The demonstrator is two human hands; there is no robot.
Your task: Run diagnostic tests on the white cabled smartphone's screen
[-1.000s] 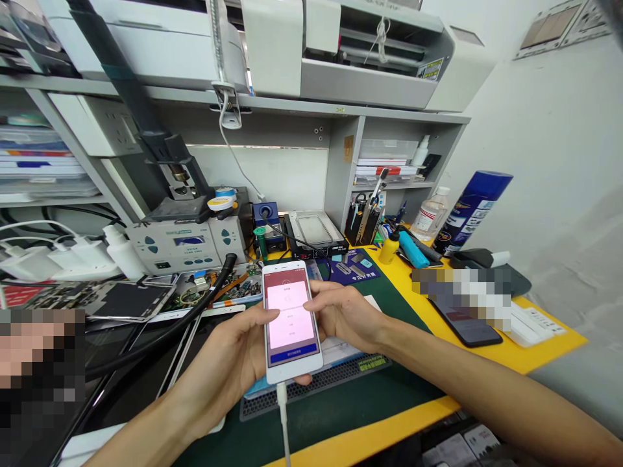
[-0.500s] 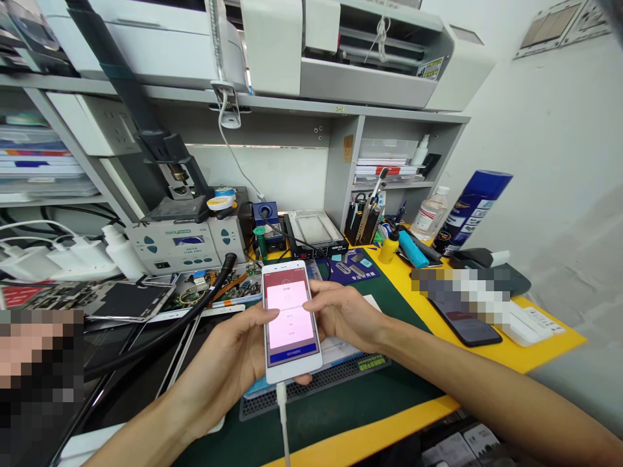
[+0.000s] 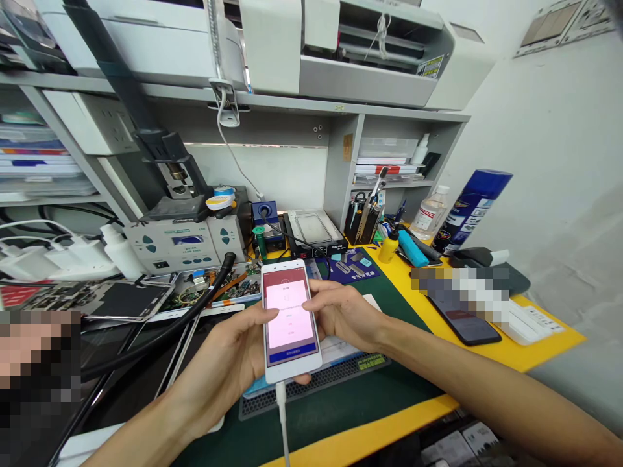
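Observation:
Both hands hold a white smartphone [image 3: 292,363] upright-tilted above the green mat [image 3: 341,415]. A pale pop-up panel [image 3: 289,318] with small text and a blue bar below it glows on its screen. My left hand [image 3: 238,347] is closed round the left edge, its thumb lying over the screen's left side. My right hand [image 3: 343,314] grips the right edge, its thumb tip on the screen's right side. A white charging cable [image 3: 282,415] is plugged into the phone's bottom end. Fingers behind the phone are mostly hidden.
At left, a thick black hose [image 3: 160,347] crosses several dark panels. Circuit boards [image 3: 238,285] lie behind the phone, near a grey soldering station [image 3: 182,243]. A pen holder [image 3: 363,220], a yellow bottle [image 3: 389,248], a blue spray can [image 3: 470,211] and a dark phone [image 3: 462,318] stand or lie at right.

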